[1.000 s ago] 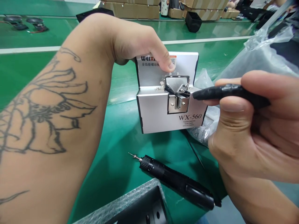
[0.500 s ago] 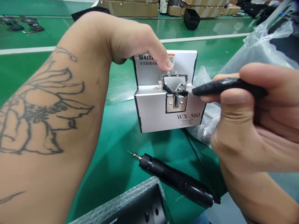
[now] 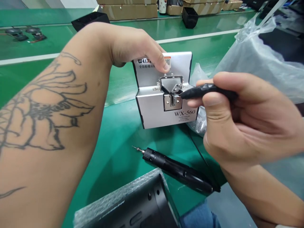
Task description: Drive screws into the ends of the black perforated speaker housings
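A silver automatic screw feeder marked WX-560 point(image 3: 152, 106) stands on the green bench, tilted slightly in view. My left hand point(image 3: 140, 44) grips its upper back panel, thumb pressed on the front face and the other fingers hidden behind. Between the thumb and fingers of my right hand point(image 3: 239, 123) is a slim black tool point(image 3: 198, 91), which looks wrapped in tape; its exact kind is unclear. The tool's tip is at the right side of the feeder's metal pick-up slot point(image 3: 173, 100). Below the feeder lies a black electric screwdriver point(image 3: 177, 169), bit pointing left.
A dark metal housing point(image 3: 133, 205) edged with foam wrap is at the bottom, near me. Clear plastic bags point(image 3: 228, 63) stand at the right. Across the bench are a black box point(image 3: 190, 17), small speaker-like parts point(image 3: 35, 32) and cardboard boxes point(image 3: 128, 11).
My right hand has moved left, bringing the black tool's tip from beside the feeder to its slot. My left hand keeps its grip. The view has shifted slightly.
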`<state>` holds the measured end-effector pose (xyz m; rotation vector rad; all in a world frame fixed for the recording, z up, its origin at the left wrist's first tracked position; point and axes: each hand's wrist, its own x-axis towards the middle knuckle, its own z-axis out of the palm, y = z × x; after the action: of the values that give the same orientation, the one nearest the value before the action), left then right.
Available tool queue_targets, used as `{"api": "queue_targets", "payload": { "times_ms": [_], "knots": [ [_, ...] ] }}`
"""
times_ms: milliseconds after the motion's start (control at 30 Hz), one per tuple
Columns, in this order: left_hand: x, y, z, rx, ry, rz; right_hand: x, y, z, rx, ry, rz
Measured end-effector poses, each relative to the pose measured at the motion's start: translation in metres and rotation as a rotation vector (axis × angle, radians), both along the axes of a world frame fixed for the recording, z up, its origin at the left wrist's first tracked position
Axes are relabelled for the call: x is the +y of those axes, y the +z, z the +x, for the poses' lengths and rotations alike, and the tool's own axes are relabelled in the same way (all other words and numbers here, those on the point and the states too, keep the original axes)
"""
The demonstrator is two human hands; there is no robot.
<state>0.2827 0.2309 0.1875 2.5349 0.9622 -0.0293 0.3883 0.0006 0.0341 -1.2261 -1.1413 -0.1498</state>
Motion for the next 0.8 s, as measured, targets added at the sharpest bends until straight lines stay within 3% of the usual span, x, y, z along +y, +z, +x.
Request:
{"api": "queue_targets", "payload": {
  "times_ms": [100,167,300,433,567,800],
  "knots": [
    [-0.003,0.001,-0.002,-0.034,-0.032,0.14,0.007,0.0,-0.008,0.028,-0.081,0.163],
    [-0.001,0.001,-0.004,-0.06,-0.071,0.29,0.008,-0.003,-0.005,0.076,-0.025,0.148],
    [0.008,-0.006,-0.005,-0.117,-0.08,0.368,0.003,-0.007,0.013,0.204,0.093,-0.1],
    [0.018,-0.02,0.003,-0.16,-0.131,0.347,-0.003,-0.004,0.024,0.175,0.038,-0.393],
    [0.019,-0.037,0.01,-0.188,-0.193,0.403,0.003,-0.002,0.028,0.123,0.067,-0.66],
    [0.016,-0.048,0.014,-0.21,-0.178,0.495,0.027,-0.023,0.031,0.127,0.062,-0.694]
  ]
}}
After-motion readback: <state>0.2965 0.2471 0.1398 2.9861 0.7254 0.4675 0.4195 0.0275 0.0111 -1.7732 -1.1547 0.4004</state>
